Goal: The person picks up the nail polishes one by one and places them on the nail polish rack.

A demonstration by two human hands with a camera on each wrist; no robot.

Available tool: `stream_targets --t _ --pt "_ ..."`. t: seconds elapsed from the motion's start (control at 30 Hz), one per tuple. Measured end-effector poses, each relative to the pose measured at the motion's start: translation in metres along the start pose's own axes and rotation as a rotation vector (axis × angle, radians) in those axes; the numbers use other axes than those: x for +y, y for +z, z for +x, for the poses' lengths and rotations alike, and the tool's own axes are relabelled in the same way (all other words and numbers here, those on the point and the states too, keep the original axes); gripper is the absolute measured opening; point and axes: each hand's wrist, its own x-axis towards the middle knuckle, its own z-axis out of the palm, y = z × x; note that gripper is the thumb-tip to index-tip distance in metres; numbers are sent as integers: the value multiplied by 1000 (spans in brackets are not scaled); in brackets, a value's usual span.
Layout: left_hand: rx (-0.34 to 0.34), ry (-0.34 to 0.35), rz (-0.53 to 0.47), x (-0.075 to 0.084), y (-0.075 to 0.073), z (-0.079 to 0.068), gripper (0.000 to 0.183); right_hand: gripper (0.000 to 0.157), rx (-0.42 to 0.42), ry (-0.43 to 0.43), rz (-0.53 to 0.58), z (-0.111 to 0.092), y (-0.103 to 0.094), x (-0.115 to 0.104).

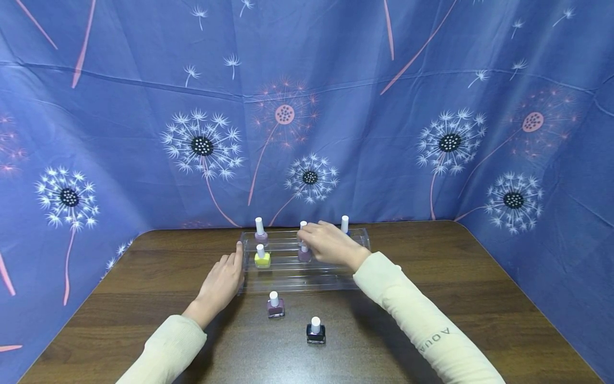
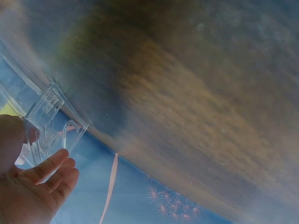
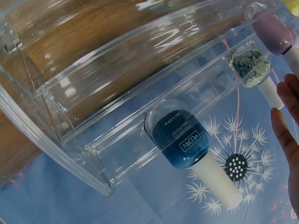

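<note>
– Right sleeve (image 1: 434, 333), pale, lettered: yours, nearest the head camera. Next item, black polish bottle (image 1: 315, 334), upright on the desk (image 1: 254, 362). Purple bottle (image 1: 275, 308), upright, behind it and to the left.

– And your container, in that view?

– Clear tiered rack (image 1: 297, 282), one. Back tier: pale mauve bottle (image 1: 260, 237); glitter bottle (image 3: 251, 65), mostly screened by your fingers; blue bottle (image 1: 345, 226). Next tier forward: yellow bottle (image 1: 262, 260); dusky mauve bottle (image 1: 304, 255). Five in your rack, two outside. By that count, your work looks well past half, with the pair on the desk left over.

– Your hands, same view?

– Left hand (image 1: 219, 281): at the rack's left end, index finger straight along it, touching. Right hand (image 1: 332, 244): fingers bent down over the dusky mauve bottle's cap. Whether they pinch it or merely touch, you cannot tell.

– Left wrist view?

– Your left hand again, fingers loosely extended, not clenched, against the rack's end panel. Yellow patch beyond, probably the yellow bottle.

– Right wrist view?

– Blue bottle, label printed "nail polish", seated near one end of your rack. Glitter bottle, further along. Dusky mauve bottle, in the rack, its cap cut off by the frame's edge; your right fingertips are just beside that cap, grip unconfirmed.
</note>
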Motion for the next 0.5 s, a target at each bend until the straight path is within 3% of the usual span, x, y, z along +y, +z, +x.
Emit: stream_targets --t 0.5 --pt "6 -5 -5 0 0 1 72 20 19 -25 -29 0 7 1"
